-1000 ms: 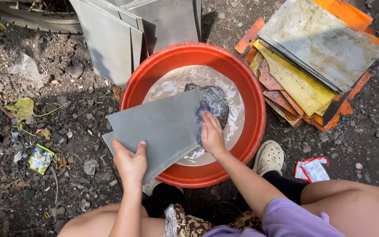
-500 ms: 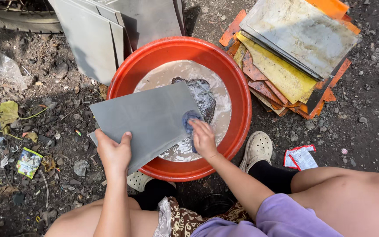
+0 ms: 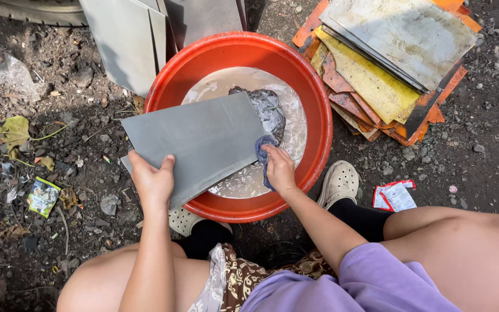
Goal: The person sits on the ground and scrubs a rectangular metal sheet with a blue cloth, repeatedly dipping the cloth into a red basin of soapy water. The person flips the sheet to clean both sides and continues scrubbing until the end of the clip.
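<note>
Grey sheet metal, stiff and flat, is what the person holds: the left hand (image 3: 152,180) clamps the near left edge of the panel (image 3: 200,141), thumb on top, fingers under. Wet, it is likely slippery and its edges sharp, so an edge grip with the far end propped on the red basin (image 3: 319,115) suits it. Just right, the right hand (image 3: 279,169) presses a soft blue rag (image 3: 262,151) against the panel's right edge, over murky water (image 3: 295,124). Farther right lies a stack of dirty plates (image 3: 388,63).
</note>
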